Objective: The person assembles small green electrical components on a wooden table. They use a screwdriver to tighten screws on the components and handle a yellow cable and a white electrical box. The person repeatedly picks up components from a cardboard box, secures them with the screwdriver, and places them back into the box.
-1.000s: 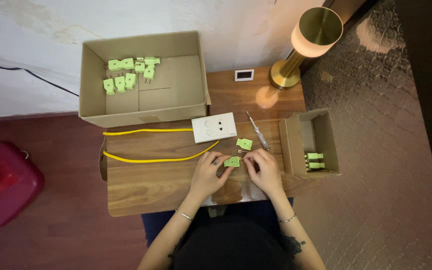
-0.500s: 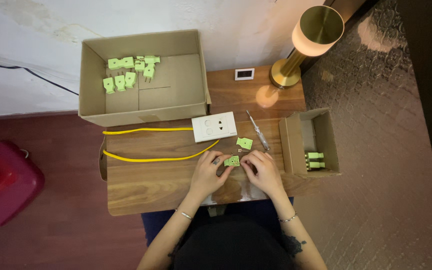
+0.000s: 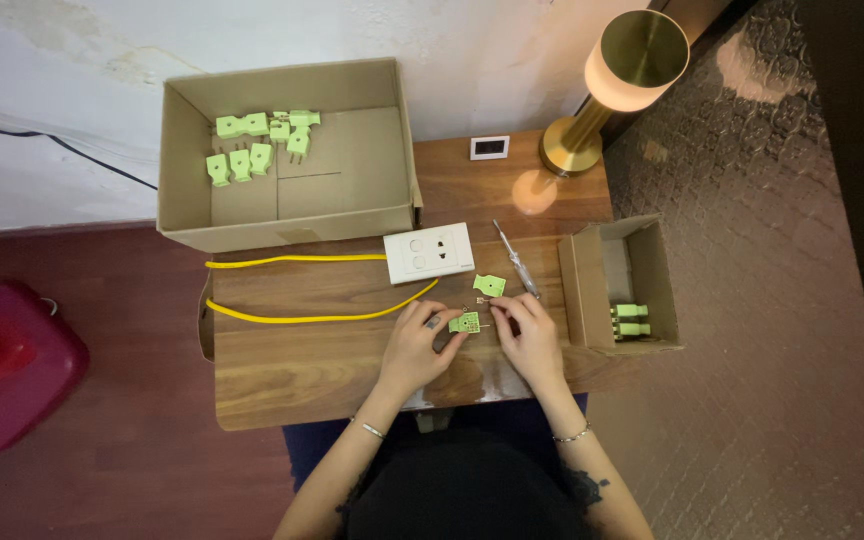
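Note:
My left hand (image 3: 414, 345) pinches a small green plug part (image 3: 466, 322) over the wooden table (image 3: 292, 365). My right hand (image 3: 529, 335) touches the same part from the right, its fingertips on the metal pins. A second green plug piece (image 3: 489, 285) lies loose just beyond my fingers. A thin screwdriver (image 3: 515, 259) lies to its right. Behind them sits a white socket block (image 3: 429, 252) with a yellow cable (image 3: 302, 318) looping off to the left.
A large open cardboard box (image 3: 192, 215) at the back left holds several green plugs (image 3: 257, 140). A small cardboard box (image 3: 647, 270) at the right holds two more (image 3: 629, 319). A brass lamp (image 3: 612, 80) stands at the back right, a red container (image 3: 2, 365) on the floor left.
Both hands stay on the green part; fingers shifted only slightly. Nothing else has moved.

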